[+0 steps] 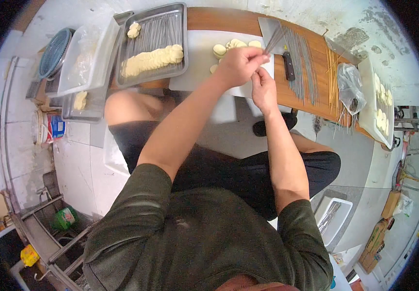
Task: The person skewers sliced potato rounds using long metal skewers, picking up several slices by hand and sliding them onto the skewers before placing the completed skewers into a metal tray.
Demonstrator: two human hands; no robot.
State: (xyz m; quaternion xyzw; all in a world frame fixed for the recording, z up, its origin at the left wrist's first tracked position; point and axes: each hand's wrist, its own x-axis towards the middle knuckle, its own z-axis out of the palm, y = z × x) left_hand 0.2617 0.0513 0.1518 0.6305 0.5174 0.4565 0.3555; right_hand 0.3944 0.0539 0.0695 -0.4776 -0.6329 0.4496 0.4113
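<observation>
Monitoring remotely, I am observing the left hand (242, 65) gripping grey skewers (275, 40), fingers closed, over the white board (199, 60), presumably bunching them for control near the pale round slices (219, 49). The right hand (264, 90) is resting half-curled just below; overlapping fingers are hiding whether it is holding anything.

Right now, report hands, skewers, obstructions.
Left hand gripping thin skewers. Right hand close beside it, grip unclear. Black knife handle lies right of both hands.
</observation>
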